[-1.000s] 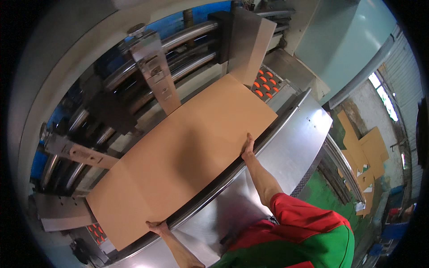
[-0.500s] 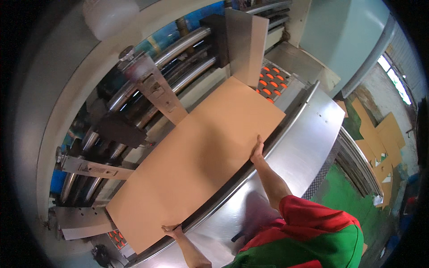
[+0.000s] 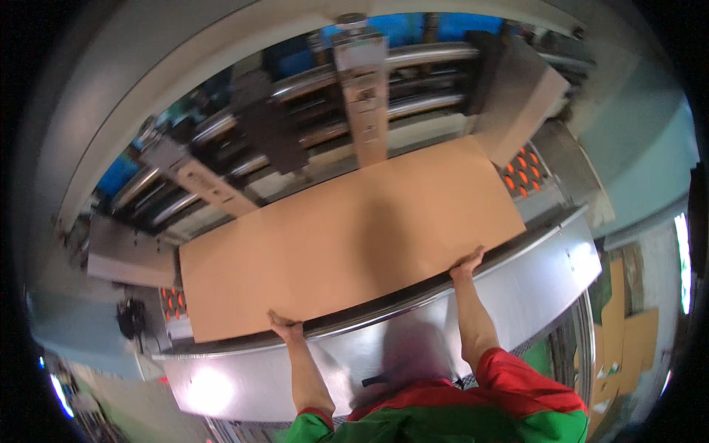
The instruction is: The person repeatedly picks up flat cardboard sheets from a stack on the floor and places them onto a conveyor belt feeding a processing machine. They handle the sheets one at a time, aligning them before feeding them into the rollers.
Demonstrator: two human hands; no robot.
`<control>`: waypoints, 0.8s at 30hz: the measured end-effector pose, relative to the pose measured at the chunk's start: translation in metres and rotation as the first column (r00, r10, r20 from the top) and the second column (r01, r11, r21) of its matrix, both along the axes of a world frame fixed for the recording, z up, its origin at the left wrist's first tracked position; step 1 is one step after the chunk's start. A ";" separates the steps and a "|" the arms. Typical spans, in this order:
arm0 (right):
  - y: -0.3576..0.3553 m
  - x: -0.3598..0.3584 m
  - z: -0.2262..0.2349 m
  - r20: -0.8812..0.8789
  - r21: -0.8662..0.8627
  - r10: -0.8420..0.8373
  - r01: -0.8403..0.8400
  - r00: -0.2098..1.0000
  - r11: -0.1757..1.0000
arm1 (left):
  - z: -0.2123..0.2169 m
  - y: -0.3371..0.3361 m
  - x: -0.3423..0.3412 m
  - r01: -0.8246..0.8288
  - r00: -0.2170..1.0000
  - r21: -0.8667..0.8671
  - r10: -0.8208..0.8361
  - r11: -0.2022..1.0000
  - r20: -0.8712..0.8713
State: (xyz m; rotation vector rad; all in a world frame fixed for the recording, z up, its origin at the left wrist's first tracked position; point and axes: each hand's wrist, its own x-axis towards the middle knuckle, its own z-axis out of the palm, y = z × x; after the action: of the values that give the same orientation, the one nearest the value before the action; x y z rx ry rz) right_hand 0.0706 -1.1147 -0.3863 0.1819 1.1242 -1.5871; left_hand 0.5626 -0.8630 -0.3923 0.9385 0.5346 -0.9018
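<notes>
A large plain brown cardboard sheet (image 3: 325,244) lies flat at the infeed of a machine, between two metal side guides. My left hand (image 3: 286,325) grips its near edge left of the middle, thumb side on top. Farther right along that same edge, my right hand (image 3: 467,263) holds the sheet in a similar way. The undersides of both hands' grips are partly hidden. The far edge of the sheet meets two upright metal stops, a left stop (image 3: 203,183) and a middle stop (image 3: 363,96). A dark shadow falls across the sheet.
A curved shiny metal apron (image 3: 509,288) runs between me and the sheet. Orange feed rollers (image 3: 523,173) show beyond the right end, with more by the left end. The right side guide (image 3: 517,103) stands upright. Scrap cardboard (image 3: 624,336) lies on the floor at right.
My view has turned, so the machine and sheet now lie more level across the picture. Both hands stay at the sheet's near edge, and the sheet remains between the guides.
</notes>
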 end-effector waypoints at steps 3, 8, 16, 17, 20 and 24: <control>0.006 -0.004 -0.004 0.094 -0.018 0.113 -0.112 0.989 0.994 | -0.003 -0.002 -0.006 -0.016 0.990 -0.024 0.020 1.000 0.138; 0.001 -0.020 -0.028 0.092 -0.085 0.178 -0.170 0.980 0.982 | -0.012 -0.005 -0.007 -0.132 0.990 -0.164 0.139 0.977 0.032; 0.004 -0.010 -0.030 -0.035 0.057 0.376 -0.374 0.926 0.926 | -0.001 -0.035 -0.058 -0.234 0.961 -0.099 0.246 0.967 0.131; 0.005 -0.009 -0.032 -0.021 0.068 0.378 -0.376 0.926 0.924 | 0.001 -0.034 -0.063 -0.235 0.955 -0.133 0.255 0.963 0.154; 0.002 -0.018 -0.043 -0.085 0.065 0.381 -0.377 0.921 0.924 | 0.007 -0.032 -0.068 -0.184 0.964 -0.169 0.212 0.968 0.160; -0.008 -0.029 -0.065 -0.099 0.097 0.504 -0.495 0.858 0.863 | 0.016 -0.033 -0.063 -0.198 0.969 -0.081 0.208 0.977 0.137</control>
State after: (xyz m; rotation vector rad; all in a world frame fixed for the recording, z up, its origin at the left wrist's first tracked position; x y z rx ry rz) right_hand 0.0411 -1.1227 -0.4512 -0.1591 1.2022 -1.1033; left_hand 0.4997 -0.8965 -0.3767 0.8634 0.4640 -0.6579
